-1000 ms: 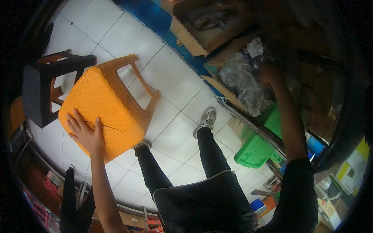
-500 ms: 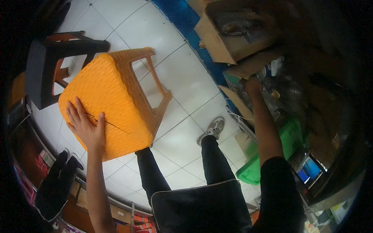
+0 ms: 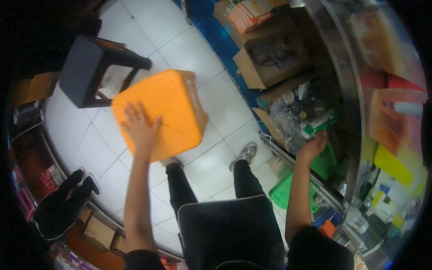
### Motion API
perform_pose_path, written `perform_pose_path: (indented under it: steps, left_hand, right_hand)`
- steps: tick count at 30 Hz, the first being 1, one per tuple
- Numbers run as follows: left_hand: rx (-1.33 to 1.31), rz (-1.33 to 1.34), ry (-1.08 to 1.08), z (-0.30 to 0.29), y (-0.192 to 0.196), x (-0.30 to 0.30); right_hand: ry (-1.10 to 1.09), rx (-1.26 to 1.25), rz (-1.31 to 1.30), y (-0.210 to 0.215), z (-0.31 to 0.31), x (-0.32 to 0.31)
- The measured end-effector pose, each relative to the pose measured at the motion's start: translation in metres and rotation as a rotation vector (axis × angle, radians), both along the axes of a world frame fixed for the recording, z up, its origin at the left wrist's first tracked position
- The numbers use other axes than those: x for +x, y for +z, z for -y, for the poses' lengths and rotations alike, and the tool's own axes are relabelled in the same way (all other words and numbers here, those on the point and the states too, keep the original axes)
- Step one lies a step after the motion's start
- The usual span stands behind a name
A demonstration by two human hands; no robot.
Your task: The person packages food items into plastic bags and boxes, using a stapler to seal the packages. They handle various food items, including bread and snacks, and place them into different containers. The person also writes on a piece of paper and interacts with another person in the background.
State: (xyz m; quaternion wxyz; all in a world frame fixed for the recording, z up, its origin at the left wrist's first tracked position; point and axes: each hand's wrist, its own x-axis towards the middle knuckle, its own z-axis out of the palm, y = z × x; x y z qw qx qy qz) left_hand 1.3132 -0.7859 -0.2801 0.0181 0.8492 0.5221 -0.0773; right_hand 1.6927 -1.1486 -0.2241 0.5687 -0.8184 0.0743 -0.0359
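The left hand (image 3: 139, 128) lies flat on the woven seat of an orange plastic stool (image 3: 164, 112), fingers spread and pressing down rather than curled around anything. The stool stands on the white tiled floor (image 3: 216, 112), just ahead of the person's left shoe (image 3: 171, 161), and its seat looks tilted toward the camera. Just beyond it, close to its far left corner, stands a dark stool (image 3: 85, 69) with reddish legs.

The right hand (image 3: 315, 144) is stretched out to the shelf edge (image 3: 292, 162) on the right, fingers loosely extended and gripping nothing, near a heap of clear plastic bags (image 3: 292, 119). A green plastic crate (image 3: 288, 191) sits low under that edge, by the right shoe (image 3: 245, 155). An open cardboard box (image 3: 270, 58) rests on the floor farther along. Another person's dark trouser legs (image 3: 67, 198) show at the lower left.
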Motion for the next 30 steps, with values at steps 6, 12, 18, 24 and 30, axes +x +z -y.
perform_pose_path:
  steps: [6, 12, 18, 24, 30]
  left_hand:
    - [-1.026, 1.043, 0.186, 0.120, 0.213, 0.008]
    - [-0.312, 0.863, 0.180, 0.101, 0.368, -0.119]
    - [-0.110, 1.096, 0.370, 0.053, 0.446, -0.261]
    - [-0.611, 2.179, 0.742, 0.014, 0.508, -0.387]
    - [-0.434, 2.526, 0.874, -0.047, 0.494, -0.458]
  right_hand:
    - [0.289, 0.438, -0.566, 0.168, -0.105, -0.193]
    - [0.992, 0.503, -0.844, 0.281, -0.230, -0.339]
    - [1.855, 0.211, -0.321, 0.363, -0.315, -0.469]
    - [2.493, 0.334, 0.248, 0.463, -0.389, -0.599]
    - [2.054, 0.289, 0.298, 0.471, -0.482, -0.737]
